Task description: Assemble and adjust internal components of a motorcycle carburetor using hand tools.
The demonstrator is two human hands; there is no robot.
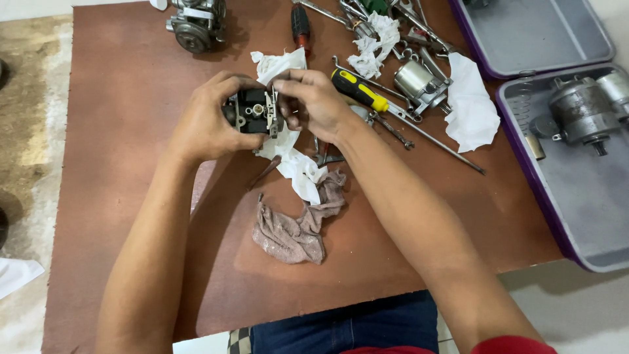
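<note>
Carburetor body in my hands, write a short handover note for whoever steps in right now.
Left hand: grips the small dark carburetor body above the brown board, open face up.
Right hand: fingertips pinch at the body's right edge, by a white part; exactly what they hold is too small to tell.
Nearby: white tissue under the hands, grey rag closer to you, yellow-handled screwdriver to the right, more tools and metal parts at the far edge, a motor-like part in the purple-rimmed tray.
Done: the body is opened up.
Left: it is not closed; loose parts lie on the board.
</note>
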